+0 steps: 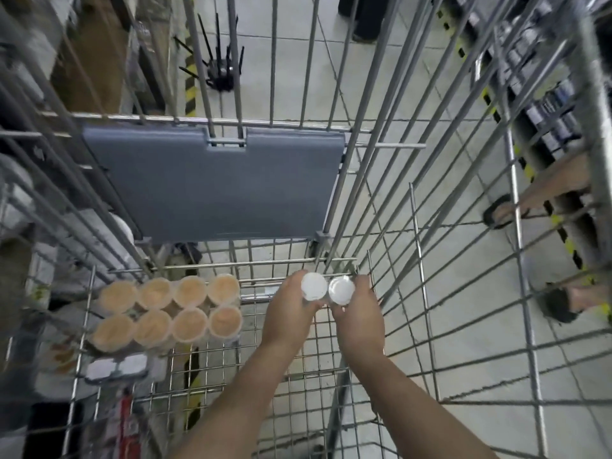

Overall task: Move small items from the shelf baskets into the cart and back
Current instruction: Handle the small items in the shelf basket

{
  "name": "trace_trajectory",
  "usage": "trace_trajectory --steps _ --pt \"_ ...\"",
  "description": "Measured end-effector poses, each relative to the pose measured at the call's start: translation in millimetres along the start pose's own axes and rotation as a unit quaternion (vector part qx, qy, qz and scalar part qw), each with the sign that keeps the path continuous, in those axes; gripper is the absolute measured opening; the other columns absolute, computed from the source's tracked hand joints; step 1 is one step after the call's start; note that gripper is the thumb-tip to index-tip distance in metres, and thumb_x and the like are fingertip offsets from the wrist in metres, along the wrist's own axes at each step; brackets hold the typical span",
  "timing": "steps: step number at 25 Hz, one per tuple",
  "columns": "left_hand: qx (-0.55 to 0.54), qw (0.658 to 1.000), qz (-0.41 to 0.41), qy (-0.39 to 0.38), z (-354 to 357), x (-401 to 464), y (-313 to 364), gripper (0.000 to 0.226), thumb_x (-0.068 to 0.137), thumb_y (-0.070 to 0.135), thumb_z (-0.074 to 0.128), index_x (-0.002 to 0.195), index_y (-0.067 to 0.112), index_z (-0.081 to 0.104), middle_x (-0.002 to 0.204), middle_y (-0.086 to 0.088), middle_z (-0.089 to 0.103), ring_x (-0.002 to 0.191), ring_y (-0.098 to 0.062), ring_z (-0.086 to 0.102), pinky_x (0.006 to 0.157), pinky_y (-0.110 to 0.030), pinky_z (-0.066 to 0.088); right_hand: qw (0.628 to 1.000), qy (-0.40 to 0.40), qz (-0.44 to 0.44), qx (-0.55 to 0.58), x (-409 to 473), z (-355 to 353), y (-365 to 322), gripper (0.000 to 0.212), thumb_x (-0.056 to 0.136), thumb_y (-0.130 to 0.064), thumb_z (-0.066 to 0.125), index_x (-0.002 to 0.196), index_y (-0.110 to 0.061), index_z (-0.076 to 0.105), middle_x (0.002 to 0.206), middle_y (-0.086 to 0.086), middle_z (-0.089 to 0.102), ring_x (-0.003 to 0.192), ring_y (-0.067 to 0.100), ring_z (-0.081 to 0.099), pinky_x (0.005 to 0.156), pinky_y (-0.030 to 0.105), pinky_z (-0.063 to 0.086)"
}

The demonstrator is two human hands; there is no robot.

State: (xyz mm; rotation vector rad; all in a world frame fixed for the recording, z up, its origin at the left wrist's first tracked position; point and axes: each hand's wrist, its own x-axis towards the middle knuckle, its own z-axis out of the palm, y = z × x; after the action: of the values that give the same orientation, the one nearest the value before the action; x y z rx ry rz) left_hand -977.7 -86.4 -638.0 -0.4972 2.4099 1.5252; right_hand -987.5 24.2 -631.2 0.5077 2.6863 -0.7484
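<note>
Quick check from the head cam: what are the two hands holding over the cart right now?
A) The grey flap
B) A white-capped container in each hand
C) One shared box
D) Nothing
B: the left hand and right hand each grip a white-capped container, side by side.

Even, bright overhead light with soft shadows; the silver wire cart bars (pixel 394 134) bow with wide-angle distortion, and the left edge smears into blur.
</note>
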Motion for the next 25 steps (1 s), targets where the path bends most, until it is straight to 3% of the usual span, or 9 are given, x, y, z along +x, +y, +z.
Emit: trace_trajectory --steps 4,6,9,12,16,20,23,25 --pt "-0.010 1.000 -0.008 0.020 -15.2 -15.5 -19.8 0.036 0.082 0.023 0.071 0.114 0.029 0.056 0.103 0.012 0.060 0.094 -0.007 0.055 0.071 -0.018 0.039 0.997 -0.027 -0.067 0.019 2.3 4.1 1.9 0.039 0.087 -0.022 0.064 0.121 -0.025 0.044 0.107 -0.004 0.062 0.094 0.020 0.059 0.077 0.034 0.049" --pt "-0.011 0.999 -0.017 0.027 -21.2 -19.4 -25.9 0.036 0.081 0.021 0.072 0.113 0.030 0.056 0.101 0.013 0.060 0.092 -0.008 0.056 0.074 -0.022 0.044 0.995 -0.040 -0.084 0.035 6.0 5.8 0.9 0.038 0.086 -0.032 0.067 0.119 -0.028 0.048 0.107 -0.008 0.061 0.094 0.018 0.058 0.078 0.033 0.048" --pt "-0.031 0.999 -0.007 0.029 -29.2 -28.4 -30.2 0.032 0.080 0.020 0.073 0.100 0.037 0.054 0.093 0.017 0.061 0.088 -0.002 0.056 0.072 -0.022 0.046 0.994 -0.032 -0.079 0.072 -0.1 5.2 -0.3 0.031 0.080 -0.031 0.072 0.104 -0.026 0.053 0.098 -0.007 0.062 0.086 0.015 0.059 0.072 0.030 0.047" --pt "-0.040 0.999 0.006 0.022 -41.8 -53.0 -25.1 0.035 0.080 0.018 0.073 0.102 0.038 0.054 0.096 0.016 0.063 0.092 -0.002 0.058 0.075 -0.022 0.046 0.990 -0.036 -0.046 0.129 -24.3 -7.6 -4.2 0.040 0.078 -0.030 0.075 0.111 -0.022 0.053 0.098 -0.004 0.065 0.086 0.015 0.061 0.075 0.029 0.050" --pt "-0.055 0.998 -0.009 0.020 -70.4 -98.7 6.1 0.037 0.076 0.020 0.077 0.098 0.040 0.055 0.096 0.016 0.064 0.090 -0.002 0.059 0.071 -0.020 0.046 0.976 -0.046 -0.015 0.214 -74.5 -44.3 -19.4 0.037 0.075 -0.030 0.078 0.103 -0.022 0.055 0.085 -0.011 0.062 0.075 0.007 0.059 0.067 0.022 0.048" --pt "-0.089 0.992 -0.066 0.067 -104.0 -172.5 51.5 0.046 0.072 0.018 0.080 0.111 0.026 0.057 0.099 0.008 0.064 0.090 -0.010 0.061 0.061 -0.015 0.047 0.955 -0.072 -0.040 0.284 -148.1 -104.7 -26.4 0.040 0.074 -0.031 0.081 0.105 -0.027 0.056 0.089 -0.011 0.066 0.076 0.000 0.061 0.065 0.013 0.047" --pt "-0.097 0.984 -0.091 0.115 -122.9 -243.6 85.0 0.049 0.067 0.021 0.084 0.111 0.023 0.060 0.101 0.004 0.067 0.095 -0.016 0.062 0.073 -0.024 0.046 0.956 -0.098 -0.071 0.267 -203.2 -157.4 -16.4 0.037 0.073 -0.037 0.080 0.100 -0.034 0.054 0.091 -0.014 0.065 0.080 0.000 0.061 0.069 0.020 0.053" --pt "-0.131 0.974 -0.097 0.156 -127.6 -294.6 105.8 0.046 0.067 0.017 0.084 0.106 0.026 0.061 0.099 0.004 0.067 0.094 -0.017 0.063 0.080 -0.033 0.051 0.951 -0.132 -0.107 0.258 -234.7 -191.0 -7.4 0.037 0.073 -0.026 0.081 0.096 -0.036 0.054 0.093 -0.014 0.064 0.084 -0.001 0.060 0.074 0.022 0.053"
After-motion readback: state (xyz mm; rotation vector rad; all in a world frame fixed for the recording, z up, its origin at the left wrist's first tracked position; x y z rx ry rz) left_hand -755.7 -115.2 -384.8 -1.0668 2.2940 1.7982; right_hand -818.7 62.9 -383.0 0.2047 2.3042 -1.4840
